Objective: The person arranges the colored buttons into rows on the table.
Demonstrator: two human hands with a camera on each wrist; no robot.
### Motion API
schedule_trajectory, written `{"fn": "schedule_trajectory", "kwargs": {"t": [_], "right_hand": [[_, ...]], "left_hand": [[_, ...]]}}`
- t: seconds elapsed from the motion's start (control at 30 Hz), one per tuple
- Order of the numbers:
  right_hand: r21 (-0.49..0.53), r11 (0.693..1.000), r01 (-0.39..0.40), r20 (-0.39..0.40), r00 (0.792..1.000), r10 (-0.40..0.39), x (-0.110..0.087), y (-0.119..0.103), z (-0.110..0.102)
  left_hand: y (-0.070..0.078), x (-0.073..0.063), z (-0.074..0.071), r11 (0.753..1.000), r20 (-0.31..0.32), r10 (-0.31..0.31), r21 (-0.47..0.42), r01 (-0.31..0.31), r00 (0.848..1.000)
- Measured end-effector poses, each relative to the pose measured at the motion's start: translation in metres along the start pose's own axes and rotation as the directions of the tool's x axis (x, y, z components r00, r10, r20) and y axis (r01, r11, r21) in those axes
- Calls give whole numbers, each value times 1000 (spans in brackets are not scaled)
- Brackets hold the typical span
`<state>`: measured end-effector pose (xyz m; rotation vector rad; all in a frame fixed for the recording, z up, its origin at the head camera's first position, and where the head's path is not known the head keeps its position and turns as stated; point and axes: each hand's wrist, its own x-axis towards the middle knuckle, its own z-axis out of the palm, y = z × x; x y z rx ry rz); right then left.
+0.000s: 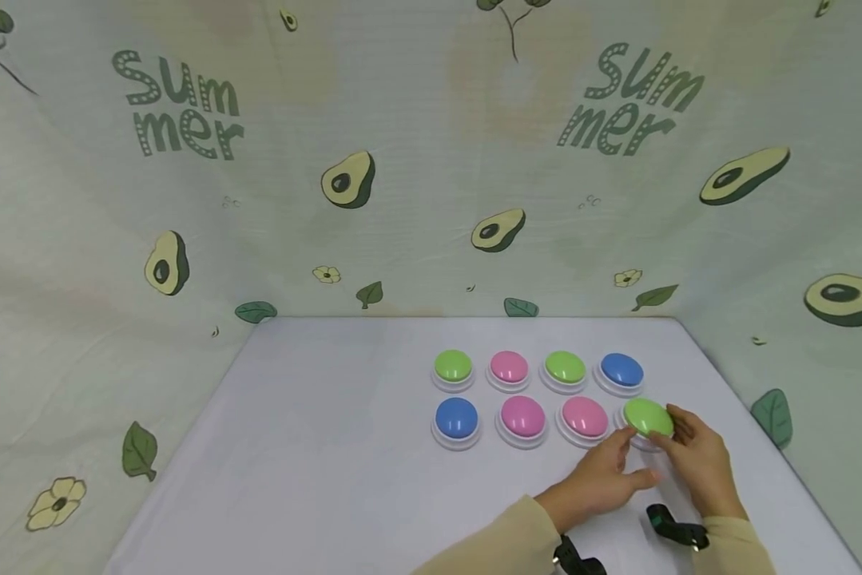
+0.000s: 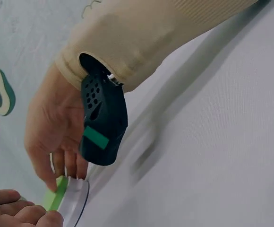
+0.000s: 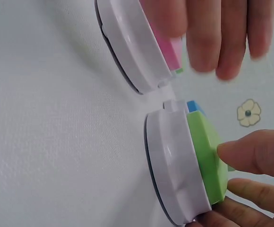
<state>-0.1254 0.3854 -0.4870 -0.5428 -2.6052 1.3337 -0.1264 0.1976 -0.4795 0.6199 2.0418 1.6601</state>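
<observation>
At the front row's right end stands a green push button point(image 1: 646, 416) on a round white base. My right hand point(image 1: 702, 461) holds it from the right. In the right wrist view the right thumb point(image 3: 250, 152) rests against the green cap point(image 3: 205, 156), while the other fingers reach round its far side and the base. My left hand point(image 1: 597, 479) is just left of this button, fingers extended and thumb apart, holding nothing. Its fingers point(image 3: 205, 38) pass in front of the neighbouring pink button point(image 3: 167, 49). Whether the left fingertips touch the green button, I cannot tell.
More push buttons form two rows: a blue one point(image 1: 456, 418) and pink ones point(image 1: 522, 416) in front, green point(image 1: 453, 366), pink point(image 1: 509, 366) and blue point(image 1: 621, 370) ones behind. They stand on a white table point(image 1: 315, 447) before a patterned cloth point(image 1: 416, 96).
</observation>
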Motion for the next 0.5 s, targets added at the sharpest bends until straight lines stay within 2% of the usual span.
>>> {"fn": "schedule_trajectory", "kwargs": {"t": [0.07,0.27,0.4,0.5], "right_hand": [[-5,1000,2,-17,1000,-2,0,0,-1],[-28,997,-74,-77,994,72,2,-4,-6],[-11,998,-67,-135,989,65,0,-10,-9],[40,998,-51,-159,986,57,-2,-21,-7]], "left_hand": [[1,-7,-10,999,11,16,-43,-16,1000],[5,-26,-43,986,13,65,-152,-62,998],[6,-33,-64,967,-20,120,-222,-121,993],[7,-38,-84,957,-56,128,-254,-138,990]]}}
